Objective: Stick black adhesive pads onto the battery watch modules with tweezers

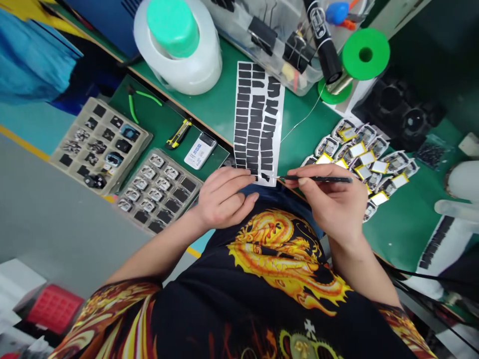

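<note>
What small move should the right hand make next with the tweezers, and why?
Probably pinch and peel the black sticker at the near edge of the sheet: the tweezers in the right hand point at it, and the left hand pins the sheet.

The white jug [175, 45] at the top left is cut off by the upper edge, as is the clear box [273, 35] beside it. The left hand [224, 197] hides part of the lower edge of the sticker sheet [258, 119]; whether it pinches or only presses cannot be told. Whether the tip of the tweezers [318, 178] in the right hand [333, 199] touches a sticker is too small to tell. Print on the white device [200, 149] is unreadable. White shapes [462, 184] at the right edge are blurred and cropped.
</note>
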A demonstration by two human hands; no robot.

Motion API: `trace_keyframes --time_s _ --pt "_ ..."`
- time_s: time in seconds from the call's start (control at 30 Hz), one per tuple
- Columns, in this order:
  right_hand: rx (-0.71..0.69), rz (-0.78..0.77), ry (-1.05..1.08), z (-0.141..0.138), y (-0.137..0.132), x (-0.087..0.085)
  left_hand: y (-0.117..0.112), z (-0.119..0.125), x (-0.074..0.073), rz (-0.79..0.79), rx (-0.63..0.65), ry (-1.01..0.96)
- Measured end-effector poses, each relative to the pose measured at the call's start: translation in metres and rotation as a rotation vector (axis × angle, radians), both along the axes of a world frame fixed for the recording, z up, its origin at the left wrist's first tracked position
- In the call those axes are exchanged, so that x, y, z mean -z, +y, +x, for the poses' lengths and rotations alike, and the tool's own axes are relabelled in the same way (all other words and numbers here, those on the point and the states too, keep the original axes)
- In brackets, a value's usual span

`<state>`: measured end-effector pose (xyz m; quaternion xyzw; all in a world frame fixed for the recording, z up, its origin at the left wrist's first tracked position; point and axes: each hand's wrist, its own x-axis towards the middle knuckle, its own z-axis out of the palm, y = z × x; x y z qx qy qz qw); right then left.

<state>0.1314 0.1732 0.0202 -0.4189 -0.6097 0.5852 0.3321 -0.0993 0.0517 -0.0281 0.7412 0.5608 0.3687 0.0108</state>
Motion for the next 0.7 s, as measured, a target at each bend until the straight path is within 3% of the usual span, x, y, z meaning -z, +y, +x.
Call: trace_keyframes --time_s 0.1,0.3,0.5,0.7 --pt "0.016 0.004 0.018 -0.003 0.0 0.0 0.003 0.002 0.001 0.049 0.008 -0.01" --pt "0.029 -0.008 -0.005 -0.005 -0.002 0.001 0.003 0.001 0.003 -0.05 -0.006 -0.005" --pt "0.028 -0.007 0.012 -0.007 -0.002 0.002 0.001 0.0 0.007 -0.023 0.014 -0.036" --pt "0.034 -0.028 0.01 -0.009 -0.002 0.0 0.008 0.002 0.012 0.17 0.027 -0.065"
